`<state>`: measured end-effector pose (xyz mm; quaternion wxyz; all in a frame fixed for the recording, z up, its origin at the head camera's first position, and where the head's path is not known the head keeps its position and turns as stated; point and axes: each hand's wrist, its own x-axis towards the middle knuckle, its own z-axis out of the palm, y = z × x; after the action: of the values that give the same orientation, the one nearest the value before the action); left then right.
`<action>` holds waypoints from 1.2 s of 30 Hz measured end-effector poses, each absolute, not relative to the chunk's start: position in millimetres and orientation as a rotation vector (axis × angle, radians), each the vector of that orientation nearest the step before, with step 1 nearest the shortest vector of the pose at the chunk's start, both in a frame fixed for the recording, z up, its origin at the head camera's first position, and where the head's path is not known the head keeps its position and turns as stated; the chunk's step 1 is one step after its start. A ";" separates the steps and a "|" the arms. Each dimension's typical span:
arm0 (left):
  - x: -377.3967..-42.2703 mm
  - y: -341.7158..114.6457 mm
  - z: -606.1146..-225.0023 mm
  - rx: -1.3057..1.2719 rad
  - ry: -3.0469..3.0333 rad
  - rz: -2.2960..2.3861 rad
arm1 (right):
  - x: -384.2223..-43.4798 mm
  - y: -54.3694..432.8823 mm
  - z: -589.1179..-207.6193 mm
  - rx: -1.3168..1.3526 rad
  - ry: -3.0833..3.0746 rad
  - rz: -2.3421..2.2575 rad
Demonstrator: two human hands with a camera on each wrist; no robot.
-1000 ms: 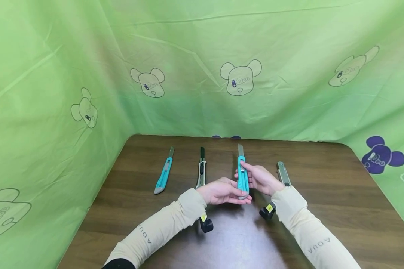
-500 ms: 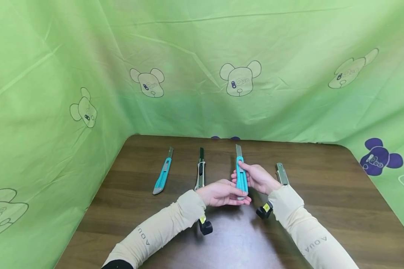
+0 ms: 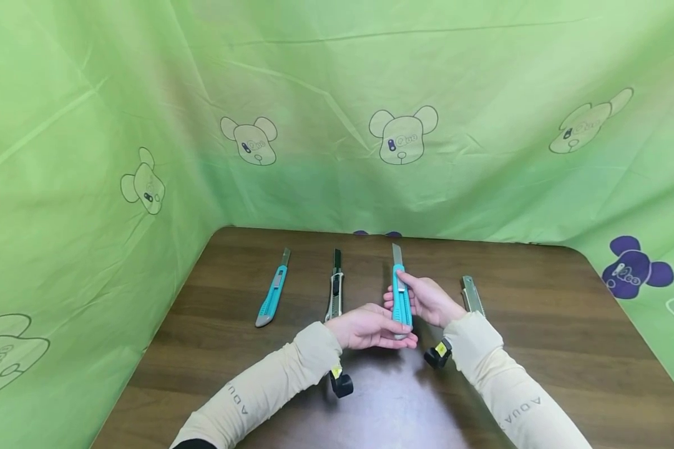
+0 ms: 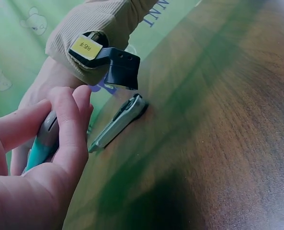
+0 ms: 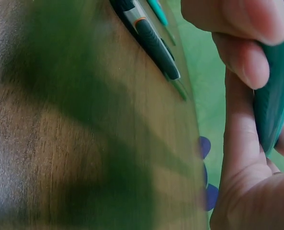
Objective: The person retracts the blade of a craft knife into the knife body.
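Just right of the frame's centre, a turquoise cutter [image 3: 402, 307] is held above the table [image 3: 213, 349], blade pointing up-frame. The left hand [image 3: 365, 328] pinches its butt end; the right hand [image 3: 431, 302] grips its handle. "AQUA" reads on the right sleeve [image 3: 517, 393]; the curtain [image 3: 314, 199] lettering is blurred. Since a second ago, the cutter has shifted slightly left.

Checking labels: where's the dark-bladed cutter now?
In the head view, the dark-bladed cutter lies on the table, right of the loose teal cutter, left of the held teal cutter, its near end hidden by the left hand.
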<state>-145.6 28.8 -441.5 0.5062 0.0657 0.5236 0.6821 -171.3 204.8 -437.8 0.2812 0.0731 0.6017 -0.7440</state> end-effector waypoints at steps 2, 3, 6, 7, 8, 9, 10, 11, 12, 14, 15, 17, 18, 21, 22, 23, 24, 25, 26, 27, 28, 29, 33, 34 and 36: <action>-144.9 28.3 -441.9 0.162 1.263 1.644 | -171.1 204.2 -438.2 0.207 1.611 -1.998; -144.8 28.3 -442.0 0.161 1.261 1.644 | -171.1 204.3 -438.3 0.207 1.611 -1.999; -144.4 28.3 -442.0 0.169 1.266 1.649 | -171.1 204.4 -437.9 0.211 1.602 -2.006; -144.4 28.4 -441.7 0.169 1.265 1.650 | -171.1 204.6 -437.6 0.213 1.598 -2.007; -144.2 28.4 -441.3 0.169 1.265 1.650 | -171.2 204.6 -437.3 0.213 1.594 -2.008; -144.0 28.4 -441.2 0.175 1.268 1.650 | -171.2 204.6 -437.0 0.215 1.592 -2.008; -144.0 28.4 -441.1 0.178 1.268 1.649 | -171.2 204.6 -436.9 0.217 1.591 -2.009; -143.9 28.2 -440.8 0.179 1.265 1.645 | -171.3 204.6 -436.7 0.217 1.590 -2.008; -143.8 28.0 -440.6 0.179 1.262 1.642 | -171.3 204.7 -436.6 0.216 1.590 -2.007; -143.7 27.8 -440.5 0.189 1.264 1.636 | -171.5 204.7 -436.4 0.214 1.589 -2.009; -143.7 27.7 -440.7 0.197 1.268 1.636 | -171.5 204.7 -436.3 0.213 1.590 -2.011; -143.8 27.4 -440.8 0.197 1.262 1.635 | -171.7 204.7 -436.1 0.209 1.589 -2.015; -143.8 27.2 -441.0 0.198 1.261 1.637 | -171.7 204.8 -436.0 0.206 1.589 -2.017; -143.8 26.7 -441.4 0.208 1.258 1.637 | -172.1 204.6 -436.3 0.199 1.586 -2.017; -143.9 26.6 -441.3 0.207 1.254 1.632 | -172.2 204.6 -436.6 0.197 1.582 -2.017; -143.8 26.5 -441.5 0.213 1.255 1.630 | -172.3 204.4 -436.9 0.197 1.578 -2.017; -143.7 26.5 -441.7 0.219 1.257 1.629 | -172.5 204.2 -437.1 0.199 1.574 -2.018; -143.6 26.4 -441.7 0.223 1.258 1.627 | -172.5 203.9 -437.3 0.200 1.570 -2.018; -143.6 26.4 -441.8 0.222 1.256 1.626 | -172.6 203.7 -437.3 0.203 1.566 -2.018; -143.6 26.5 -441.9 0.222 1.255 1.625 | -172.6 203.3 -437.2 0.207 1.565 -2.020; -143.5 26.6 -442.2 0.221 1.255 1.627 | -172.5 202.9 -437.0 0.209 1.564 -2.019; -143.4 26.7 -442.5 0.222 1.259 1.630 | -172.5 202.5 -436.8 0.212 1.566 -2.018; -143.4 26.6 -442.9 0.223 1.262 1.623 | -172.6 201.2 -435.9 0.224 1.573 -2.012; -143.5 26.7 -443.3 0.228 1.265 1.621 | -172.6 201.4 -435.8 0.220 1.571 -2.011; -143.6 26.6 -443.3 0.234 1.264 1.619 | -172.9 202.0 -435.7 0.218 1.565 -2.013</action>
<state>-143.6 26.6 -443.3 0.5119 0.0972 0.5253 0.6727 -172.9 202.0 -435.7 0.2871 0.0815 0.5858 -0.7535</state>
